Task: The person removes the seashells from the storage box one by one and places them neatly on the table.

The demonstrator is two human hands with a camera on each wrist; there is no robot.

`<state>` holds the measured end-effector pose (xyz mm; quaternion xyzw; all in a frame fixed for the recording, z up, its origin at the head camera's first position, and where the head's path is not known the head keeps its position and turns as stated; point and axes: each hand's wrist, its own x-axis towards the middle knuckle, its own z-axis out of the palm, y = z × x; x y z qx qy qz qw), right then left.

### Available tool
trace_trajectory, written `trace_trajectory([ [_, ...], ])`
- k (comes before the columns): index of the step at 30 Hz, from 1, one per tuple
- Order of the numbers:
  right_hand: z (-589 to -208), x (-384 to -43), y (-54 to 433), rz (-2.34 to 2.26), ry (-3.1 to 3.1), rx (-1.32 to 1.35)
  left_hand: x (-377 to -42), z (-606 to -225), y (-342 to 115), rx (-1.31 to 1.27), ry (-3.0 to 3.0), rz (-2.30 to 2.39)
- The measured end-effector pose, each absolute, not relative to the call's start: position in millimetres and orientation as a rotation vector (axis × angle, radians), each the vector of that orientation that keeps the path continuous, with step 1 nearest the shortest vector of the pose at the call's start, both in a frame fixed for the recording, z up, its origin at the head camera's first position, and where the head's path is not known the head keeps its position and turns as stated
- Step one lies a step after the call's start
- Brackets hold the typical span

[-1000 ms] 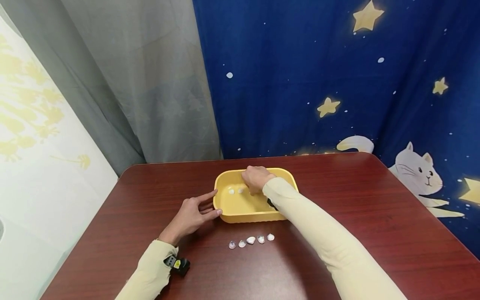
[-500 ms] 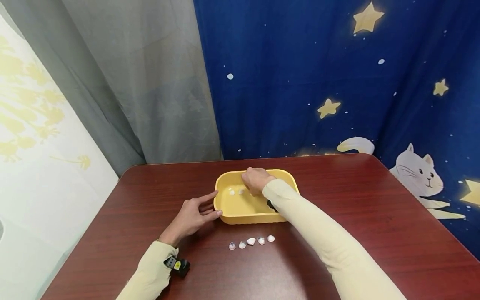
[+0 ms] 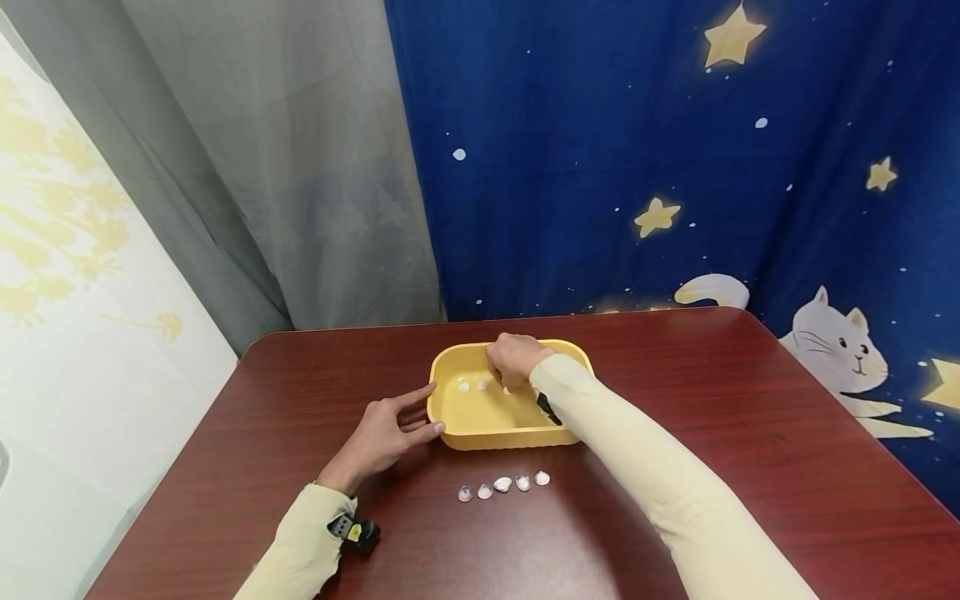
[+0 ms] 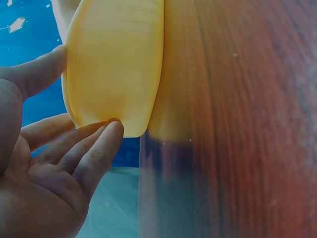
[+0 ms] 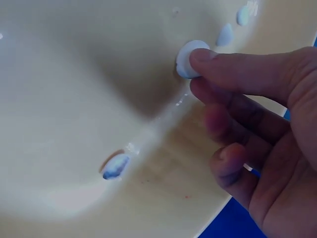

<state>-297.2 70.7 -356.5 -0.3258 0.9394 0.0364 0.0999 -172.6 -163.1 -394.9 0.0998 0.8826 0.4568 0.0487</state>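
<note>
A yellow basin (image 3: 491, 439) stands on the table. My left hand (image 3: 386, 433) touches its left end, thumb on the near corner and fingers along the end, fairly straight in the left wrist view. Inside the basin, my right hand (image 3: 513, 360) pinches a white seashell (image 5: 185, 62) between thumb and fingertips, low by the basin's floor. Two pale shells (image 5: 225, 35) lie past it along the wall, and a bluish-white shell (image 5: 116, 166) lies on the other side. A row of several seashells (image 3: 502, 484) lies on the table in front of the basin.
The dark red wooden table (image 3: 300, 400) reaches back to a grey curtain (image 3: 337, 208) and a blue star-print curtain (image 3: 562, 167). A white panel (image 3: 90, 333) with yellow patterns stands at the left. My right sleeve (image 3: 645, 467) crosses the basin's near right corner.
My right hand has shifted very slightly to the right inside the basin, and a shell now shows beneath it. My left hand stays at the basin's end; the row of shells is unchanged.
</note>
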Motion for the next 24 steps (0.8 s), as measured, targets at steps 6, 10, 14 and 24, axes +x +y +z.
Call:
trace_trajectory([
  [6,-348.6,-294.9,73.2,0.113,2.761,-0.958,-172.1,-394.9,-162.9,0.315,2.682,1.407],
  [10,-340.2,-290.6,77.7,0.082,2.740,-0.971,-170.4,-394.5,-163.3,0.295,2.685,1.389],
  [14,-327.8,-283.7,83.9,-0.004,2.711,-0.987,-168.9,-393.7,-164.4,0.270,2.700,1.360],
  [24,-313.1,-269.1,97.9,-0.107,2.715,-1.085,-170.0,-393.1,-162.4,0.274,2.700,1.370],
])
